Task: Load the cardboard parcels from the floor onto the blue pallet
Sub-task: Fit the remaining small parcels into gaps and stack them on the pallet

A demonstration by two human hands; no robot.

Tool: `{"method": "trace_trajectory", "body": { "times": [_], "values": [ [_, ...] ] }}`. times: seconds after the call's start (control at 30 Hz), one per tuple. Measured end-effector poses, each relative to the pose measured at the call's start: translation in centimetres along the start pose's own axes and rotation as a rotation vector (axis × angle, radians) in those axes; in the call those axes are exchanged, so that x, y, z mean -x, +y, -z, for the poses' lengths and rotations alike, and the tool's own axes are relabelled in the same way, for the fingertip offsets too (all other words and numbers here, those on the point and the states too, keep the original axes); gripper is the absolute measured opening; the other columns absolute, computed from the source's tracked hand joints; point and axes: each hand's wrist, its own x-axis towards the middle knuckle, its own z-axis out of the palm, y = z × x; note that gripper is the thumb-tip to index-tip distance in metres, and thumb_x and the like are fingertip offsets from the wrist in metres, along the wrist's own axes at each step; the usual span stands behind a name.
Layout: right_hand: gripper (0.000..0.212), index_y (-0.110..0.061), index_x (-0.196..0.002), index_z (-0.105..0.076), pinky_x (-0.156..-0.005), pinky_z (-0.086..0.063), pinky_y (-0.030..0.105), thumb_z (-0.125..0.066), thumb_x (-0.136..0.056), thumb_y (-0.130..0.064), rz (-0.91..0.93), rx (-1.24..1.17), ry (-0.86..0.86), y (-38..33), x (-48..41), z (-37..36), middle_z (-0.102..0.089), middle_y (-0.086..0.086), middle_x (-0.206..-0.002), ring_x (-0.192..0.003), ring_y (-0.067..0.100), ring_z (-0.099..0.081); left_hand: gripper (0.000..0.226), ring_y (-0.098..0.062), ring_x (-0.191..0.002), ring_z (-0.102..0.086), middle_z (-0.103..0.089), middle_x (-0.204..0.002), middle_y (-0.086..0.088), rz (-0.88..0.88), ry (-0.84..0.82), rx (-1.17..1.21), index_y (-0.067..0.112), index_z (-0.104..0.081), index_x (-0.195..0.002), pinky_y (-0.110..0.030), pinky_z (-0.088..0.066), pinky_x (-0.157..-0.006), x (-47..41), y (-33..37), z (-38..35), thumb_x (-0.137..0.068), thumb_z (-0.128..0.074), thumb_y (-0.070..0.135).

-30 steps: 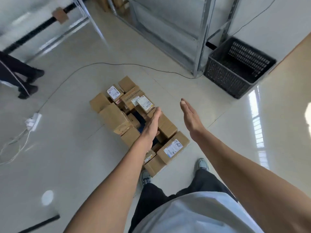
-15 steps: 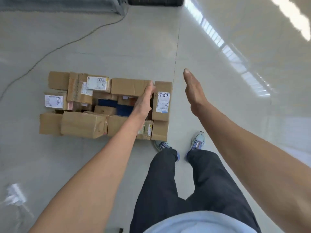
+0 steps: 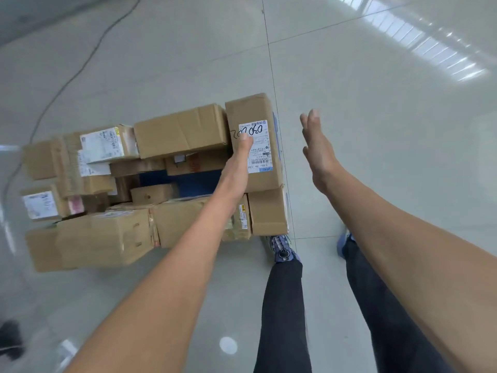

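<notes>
Parcels of brown cardboard (image 3: pixel 183 130) lay packed on the flat blue pallet (image 3: pixel 199 181), which stood on the pale grey tiled floor (image 3: pixel 376 103). Only a bare blue patch showed at the pallet's centre, plus a thin blue strip along its right edge. Boxes lined all four edges. At the far right corner lay the long brown parcel with a white printed label (image 3: pixel 250 109), with handwritten digits on the label. A squat plain brown box (image 3: pixel 269 214) filled the near right corner, and a large creased brown carton (image 3: pixel 91 238) the near left corner.

Left hand (image 3: pixel 236 168) — fingers straight and together, gripping nothing — reached over the labelled parcel, its tip at the label's edge. Contact with the cardboard could not be told. Right hand (image 3: pixel 318 152) hung edge-on over the floor just beyond the pallet's right edge, fingers straight, released, clear of every box.

Person's blue trainers (image 3: pixel 282 249) stood on the floor beside the near right corner, dark trousers (image 3: pixel 285 305) above them. Thin dark cable (image 3: pixel 80 68) ran across the floor beyond the far left corner.
</notes>
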Motion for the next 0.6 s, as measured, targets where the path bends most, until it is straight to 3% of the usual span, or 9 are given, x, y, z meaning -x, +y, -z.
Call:
{"method": "trace_trajectory", "body": {
  "times": [0.07, 0.13, 0.2, 0.27, 0.3, 0.37, 0.47, 0.6],
  "values": [
    [0.08, -0.032, -0.162, -0.025, -0.128, -0.012, 0.042, -0.015, -0.097, -0.078, -0.023, -0.035, -0.017, 2.3, -2.5, -0.3, -0.02, -0.015, -0.169, -0.156, 0.007, -0.016, 0.071, 0.013, -0.133, -0.031, -0.033, -0.163, 0.023, -0.018, 0.004, -0.024, 0.04, -0.037, -0.158, -0.034, -0.019, -0.122, -1.9, -1.6, -0.5, -0.1, -0.02, 0.076],
    [0.079, -0.036, -0.161, -0.026, -0.121, -0.02, 0.027, -0.015, -0.096, -0.08, -0.032, -0.065, -0.042, 4.1, -5.0, -0.7, -0.026, -0.023, -0.164, -0.149, -0.001, -0.026, 0.069, 0.014, -0.136, -0.029, -0.032, -0.162, 0.025, -0.03, 0.033, -0.047, 0.045, -0.037, -0.157, -0.029, -0.018, -0.116, -3.7, -2.9, -1.1, -0.099, -0.02, 0.078],
    [0.076, -0.045, -0.156, -0.036, -0.092, -0.031, 0.005, -0.014, -0.094, -0.083, -0.034, -0.073, -0.079, 5.5, -7.1, -1.3, -0.041, -0.042, -0.138, -0.115, -0.021, -0.045, 0.068, 0.005, -0.151, -0.018, -0.029, -0.165, 0.026, -0.05, 0.077, -0.092, 0.047, -0.035, -0.157, -0.032, -0.012, -0.121, -5.2, -4.2, -1.6, -0.099, -0.019, 0.078],
    [0.059, -0.066, -0.129, -0.056, -0.073, -0.031, 0.006, -0.014, -0.092, -0.085, -0.025, -0.097, -0.091, 6.2, -8.7, -2.0, -0.049, -0.058, -0.098, -0.074, -0.036, -0.045, 0.067, 0.001, -0.155, -0.012, -0.023, -0.167, 0.026, -0.069, 0.116, -0.139, 0.047, -0.034, -0.158, -0.037, -0.008, -0.127, -6.3, -5.6, -2.0, -0.1, -0.018, 0.077],
    [0.049, -0.075, -0.106, -0.06, -0.073, -0.03, 0.009, -0.014, -0.093, -0.084, -0.012, -0.12, -0.103, 6.4, -9.4, -2.4, -0.051, -0.059, -0.084, -0.068, -0.038, -0.045, 0.067, 0.002, -0.155, -0.01, -0.02, -0.167, 0.028, -0.072, 0.131, -0.151, 0.048, -0.034, -0.158, -0.037, -0.007, -0.127, -6.7, -6.2, -2.1, -0.099, -0.018, 0.078],
    [0.045, -0.08, -0.082, -0.056, -0.077, -0.033, 0.007, -0.014, -0.096, -0.08, 0.007, -0.188, -0.139, 7.1, -10.4, -3.2, -0.054, -0.058, -0.08, -0.073, -0.039, -0.046, 0.07, 0.008, -0.152, -0.007, -0.019, -0.165, 0.032, -0.061, 0.152, -0.145, 0.052, -0.034, -0.156, -0.031, -0.006, -0.124, -7.1, -7.4, -2.2, -0.095, -0.019, 0.082],
    [0.056, -0.078, -0.072, -0.061, -0.065, -0.04, -0.006, -0.014, -0.1, -0.074, -0.004, -0.257, -0.186, 7.8, -10.7, -4.3, -0.059, -0.053, -0.081, -0.08, -0.036, -0.052, 0.064, 0.012, -0.15, -0.01, -0.022, -0.161, 0.037, -0.032, 0.18, -0.111, 0.056, -0.035, -0.153, -0.032, -0.008, -0.124, -7.5, -8.4, -2.2, -0.096, -0.024, 0.082],
    [0.051, -0.08, -0.071, -0.059, -0.064, -0.039, -0.006, -0.016, -0.098, -0.078, -0.004, -0.249, -0.174, 8.3, -10.7, -4.8, -0.057, -0.055, -0.08, -0.08, -0.037, -0.05, 0.07, 0.019, -0.146, -0.004, -0.018, -0.161, 0.038, -0.037, 0.18, -0.129, 0.057, -0.033, -0.153, -0.027, -0.004, -0.12, -7.5, -8.5, -2.1, -0.091, -0.019, 0.087]
  ]
}}
